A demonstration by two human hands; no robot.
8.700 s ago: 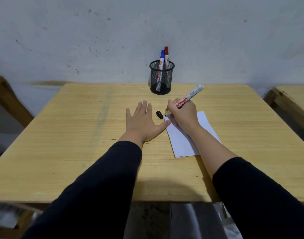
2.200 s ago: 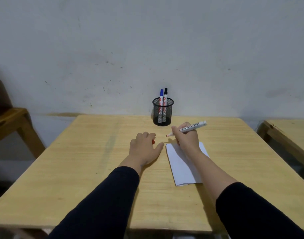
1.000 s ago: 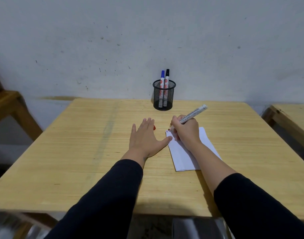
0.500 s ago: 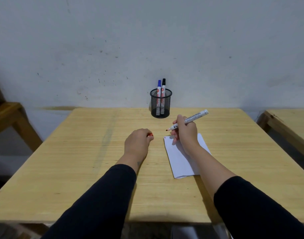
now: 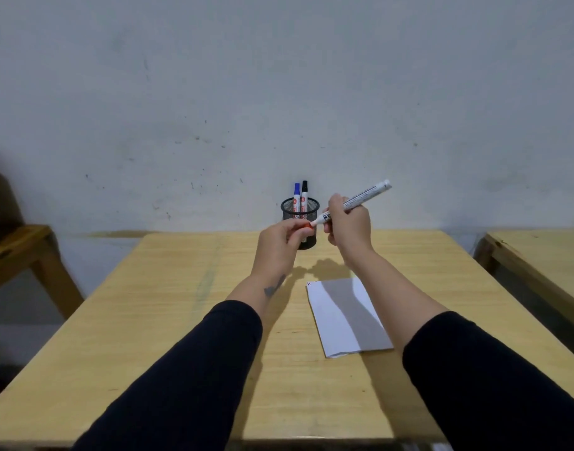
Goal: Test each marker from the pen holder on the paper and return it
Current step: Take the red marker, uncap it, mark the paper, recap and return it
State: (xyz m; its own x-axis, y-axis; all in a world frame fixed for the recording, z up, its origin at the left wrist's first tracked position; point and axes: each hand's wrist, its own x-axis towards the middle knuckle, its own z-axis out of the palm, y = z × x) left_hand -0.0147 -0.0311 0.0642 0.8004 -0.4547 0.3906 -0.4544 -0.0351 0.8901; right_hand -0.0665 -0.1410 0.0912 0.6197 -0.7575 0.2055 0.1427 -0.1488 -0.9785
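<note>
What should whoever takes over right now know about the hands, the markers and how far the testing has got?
Left hand: raised, fingers pinching the red cap at the marker's tip.
Right hand: holding the red marker by its barrel, above the table.
Pen holder: at the far edge, with the blue marker and black marker inside.
Paper: flat, small marks at its far left corner.
Left: seat the cap, return the red marker. Whether the blue one has been tested is not clear.

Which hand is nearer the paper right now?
Right. The right hand is raised above the paper's far edge; the left hand is raised farther left.
</note>
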